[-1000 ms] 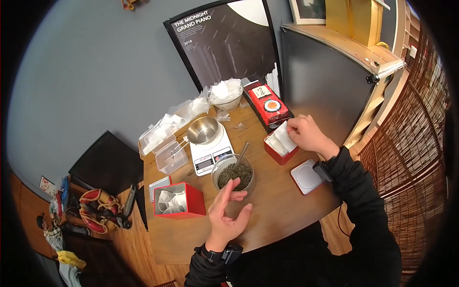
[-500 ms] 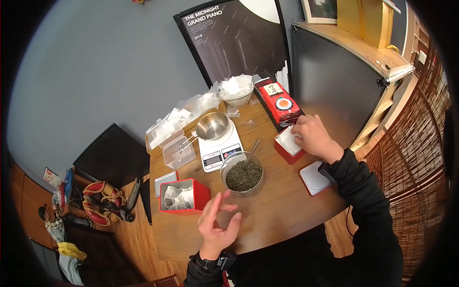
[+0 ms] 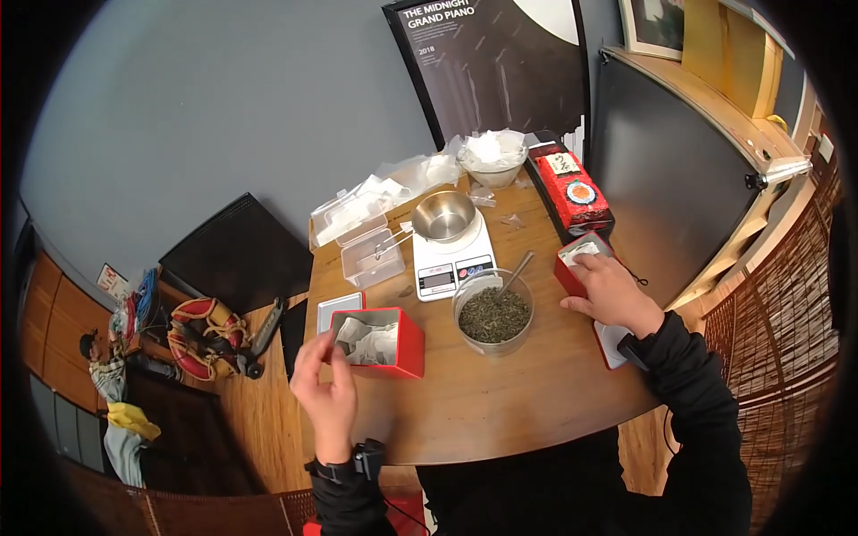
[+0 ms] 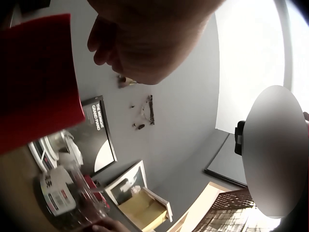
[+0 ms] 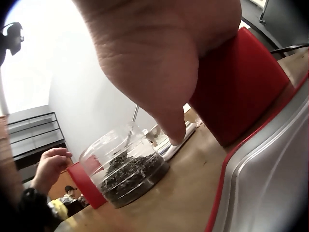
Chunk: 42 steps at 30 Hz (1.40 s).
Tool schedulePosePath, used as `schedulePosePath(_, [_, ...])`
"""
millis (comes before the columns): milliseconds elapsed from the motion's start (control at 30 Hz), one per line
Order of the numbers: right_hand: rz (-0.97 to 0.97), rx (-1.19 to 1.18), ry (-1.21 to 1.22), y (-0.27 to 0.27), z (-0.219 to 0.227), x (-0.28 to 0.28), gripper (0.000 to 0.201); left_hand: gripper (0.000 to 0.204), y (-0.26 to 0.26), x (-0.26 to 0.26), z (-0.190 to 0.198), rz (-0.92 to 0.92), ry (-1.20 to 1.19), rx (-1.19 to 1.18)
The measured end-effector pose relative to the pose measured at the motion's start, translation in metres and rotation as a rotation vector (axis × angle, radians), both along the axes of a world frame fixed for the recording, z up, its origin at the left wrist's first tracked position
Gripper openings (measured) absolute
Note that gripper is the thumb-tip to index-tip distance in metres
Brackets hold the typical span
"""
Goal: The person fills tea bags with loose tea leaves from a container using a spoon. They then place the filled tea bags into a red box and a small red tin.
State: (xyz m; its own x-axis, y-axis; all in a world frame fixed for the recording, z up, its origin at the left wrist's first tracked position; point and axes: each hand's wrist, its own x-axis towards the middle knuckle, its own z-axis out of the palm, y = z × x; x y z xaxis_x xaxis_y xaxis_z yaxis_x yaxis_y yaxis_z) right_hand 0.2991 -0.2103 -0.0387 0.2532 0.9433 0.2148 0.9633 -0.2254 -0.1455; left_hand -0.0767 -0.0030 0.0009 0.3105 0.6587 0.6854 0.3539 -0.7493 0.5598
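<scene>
Wrinkled black sleeves (image 3: pixel 693 384) end beside small black cameras (image 3: pixel 368 459) strapped on with dark bands (image 3: pixel 332 472).

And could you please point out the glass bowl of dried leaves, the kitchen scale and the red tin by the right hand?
Glass bowl (image 5: pixel 110 144): right wrist view, on its clear upper wall.
Kitchen scale (image 3: pixel 454 257): head view, on its white top.
Red tin (image 5: pixel 241 92): right wrist view, on its outer side.

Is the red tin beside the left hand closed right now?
No, the red tin beside the left hand is open, with white packets visible inside.
</scene>
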Motion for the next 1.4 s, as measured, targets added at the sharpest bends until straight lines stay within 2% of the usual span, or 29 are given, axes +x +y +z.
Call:
schedulePosePath(33, [-0.02,-0.04,0.009,0.001,0.0,0.0,0.061,0.017,0.007,-0.003,0.004,0.003,-0.001,0.004])
schedulePosePath(133, [-0.027,-0.066,0.006,0.001,-0.001,0.002,0.061,0.024,0.021,-0.007,0.019,0.037,0.226,-0.006])
schedulePosePath(167, [-0.028,-0.063,0.003,0.001,0.0,0.001,0.061,0.024,0.024,-0.006,0.021,0.037,0.223,-0.003])
schedulePosePath(233, [-0.056,-0.104,0.012,0.002,0.002,-0.001,0.061,0.027,0.035,-0.005,0.018,0.109,0.451,0.122])
schedulePosePath(267, [-0.054,-0.101,0.008,0.002,0.003,-0.002,0.061,0.029,0.043,-0.005,0.014,0.113,0.489,0.042])
schedulePosePath(433, [-0.032,0.019,0.023,-0.006,-0.003,0.001,0.055,0.025,0.059,0.008,0.016,0.127,0.647,0.058])
schedulePosePath(567, [-0.045,0.083,0.055,-0.015,0.011,-0.008,0.048,0.018,0.066,0.013,0.015,0.089,0.75,0.039])
schedulePosePath(633, [-0.043,0.243,0.055,-0.019,0.016,-0.01,0.043,0.016,0.07,0.013,0.012,0.086,0.749,0.039])
schedulePosePath(800, [-0.064,0.39,0.073,-0.028,0.027,-0.015,0.036,0.01,0.072,0.011,0.009,0.054,0.679,0.06])
schedulePosePath(900, [-0.046,0.506,0.067,-0.032,0.031,-0.022,0.03,0.009,0.061,0.008,0.023,0.077,0.569,0.121])
schedulePosePath(967, [-0.025,0.564,0.057,-0.033,0.033,-0.029,0.026,0.01,0.057,0.007,0.037,0.021,0.422,0.05])
schedulePosePath(1033, [0.067,0.69,0.133,-0.031,0.037,-0.042,0.023,0.01,0.045,0.008,0.051,0.002,0.407,0.128])
schedulePosePath(1100, [0.119,0.72,0.159,-0.029,0.045,-0.056,0.023,0.009,0.035,0.009,0.06,-0.099,0.248,-0.03])
schedulePosePath(1133, [0.172,0.749,0.184,-0.027,0.047,-0.063,0.023,0.007,0.022,0.012,0.071,-0.105,0.28,-0.085])
schedulePosePath(1267, [0.261,0.758,0.298,-0.009,0.049,-0.097,0.024,0.01,-0.003,0.021,0.075,-0.266,0.238,-0.086])
schedulePosePath(1333, [0.358,0.731,0.501,0.005,0.052,-0.114,0.024,0.01,-0.014,0.027,0.071,-0.342,0.253,-0.066])
schedulePosePath(1400, [0.374,0.698,0.555,0.018,0.059,-0.128,0.027,0.01,-0.03,0.036,0.072,-0.435,0.272,-0.11])
